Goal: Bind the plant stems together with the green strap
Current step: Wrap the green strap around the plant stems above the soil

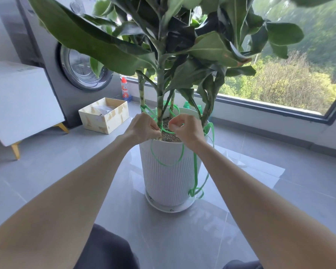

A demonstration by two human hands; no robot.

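White ribbed pot (169, 177) holds soil (172, 137) and plant stems (160, 107). Left hand (144, 127) and right hand (187, 129): fingers curled, pinching green strap (195, 171) at near stem base. Slack hangs down pot's right side. Knot hidden behind knuckles.

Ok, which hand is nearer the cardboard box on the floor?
Left. The left hand pinches the green strap over the pot, right of the cardboard box; the right hand is farther right, past the stem.
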